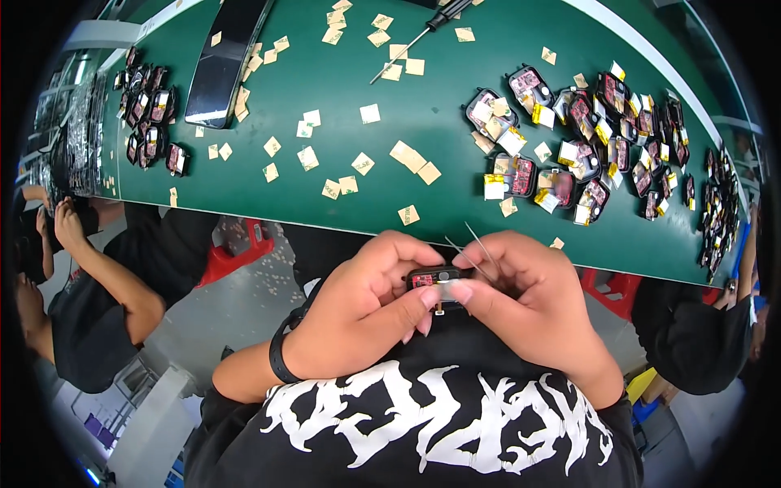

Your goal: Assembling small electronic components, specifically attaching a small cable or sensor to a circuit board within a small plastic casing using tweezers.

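Observation:
Close to my body, just off the bench's front edge, both hands meet around a small black electronic casing (422, 279). A red circuit board shows inside it, next to a silvery-white piece, and a short flex strip (440, 309) hangs below. My left hand (370, 293) is closed on the casing's left side, thumb on its near edge. My right hand (533, 297) pinches the right side, its thumb pressed on the silvery piece. Metal tweezers (480, 252) are also tucked in my right hand, tips pointing away toward the bench. Fingers hide the casing's underside.
The green bench (268, 81) carries many open casings with yellow-white batteries (582, 154) at right, and more casings (150, 114) at left. Beige adhesive squares (307, 158) lie scattered. A black phone-like slab (228, 69) and a screwdriver (423, 32) lie farther back. Other people sit on both sides.

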`<state>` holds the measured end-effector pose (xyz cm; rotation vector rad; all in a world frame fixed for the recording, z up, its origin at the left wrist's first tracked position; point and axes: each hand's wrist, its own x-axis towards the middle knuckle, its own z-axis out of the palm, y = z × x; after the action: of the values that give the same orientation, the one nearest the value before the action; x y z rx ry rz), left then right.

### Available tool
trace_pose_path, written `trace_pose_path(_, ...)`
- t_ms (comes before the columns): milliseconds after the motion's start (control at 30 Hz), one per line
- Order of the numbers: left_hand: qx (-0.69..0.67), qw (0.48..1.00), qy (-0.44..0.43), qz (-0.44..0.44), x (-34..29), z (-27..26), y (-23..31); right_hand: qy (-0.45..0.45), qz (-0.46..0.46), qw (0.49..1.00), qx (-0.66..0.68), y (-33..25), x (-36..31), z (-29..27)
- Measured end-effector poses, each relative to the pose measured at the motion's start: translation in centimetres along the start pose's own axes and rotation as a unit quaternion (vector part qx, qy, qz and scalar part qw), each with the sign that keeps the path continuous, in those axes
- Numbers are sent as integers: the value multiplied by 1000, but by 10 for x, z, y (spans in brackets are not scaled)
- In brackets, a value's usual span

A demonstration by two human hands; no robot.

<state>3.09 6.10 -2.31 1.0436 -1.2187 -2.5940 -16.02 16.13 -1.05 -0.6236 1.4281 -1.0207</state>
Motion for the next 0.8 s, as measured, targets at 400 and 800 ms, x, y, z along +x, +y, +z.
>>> trace_pose_path(400,34,999,-25,-31,-3,-7,11,-20,63,998,22,1,3,5)
trace_pose_path(800,74,996,-33,21,-4,-13,3,-19,80,994,68,-4,4,11)
